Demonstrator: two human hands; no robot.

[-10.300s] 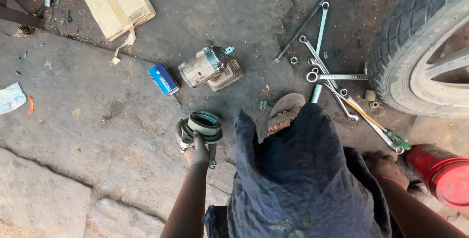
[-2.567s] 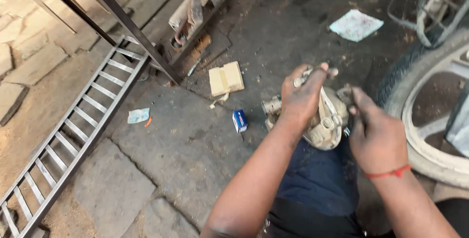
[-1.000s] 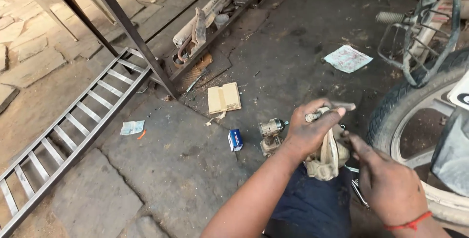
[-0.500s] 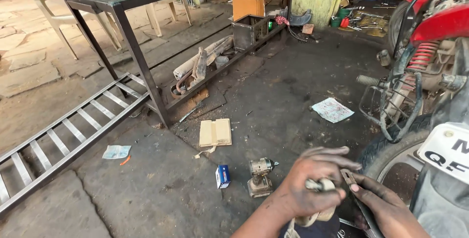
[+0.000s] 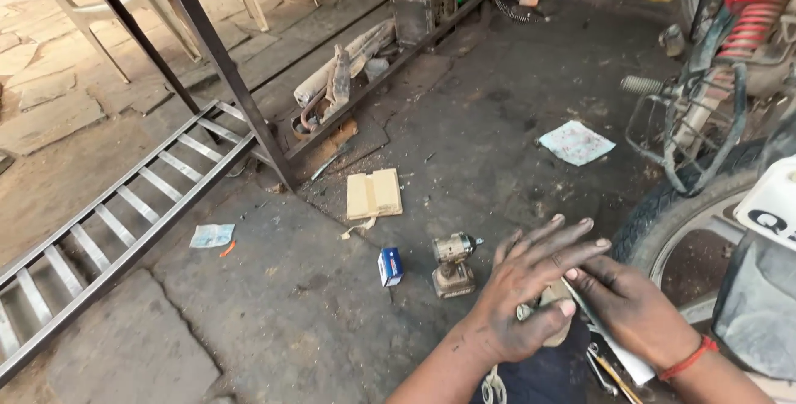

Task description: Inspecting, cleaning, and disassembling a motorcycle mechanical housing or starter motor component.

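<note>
My grease-blackened left hand spreads its fingers over a tan metal part above my lap; my right hand pinches its edge. Steady, even pressure serves best.

Floor: rough concrete, oil-stained, matt. Left hand & right hand w/ grease-dulled skin, over a pale metal part, mostly hidden. Impact driver: scuffed metal & plastic, dusty. Small box: glossy cardboard. Ladder: bare metal, dull. Tyre: matt rubber.
</note>
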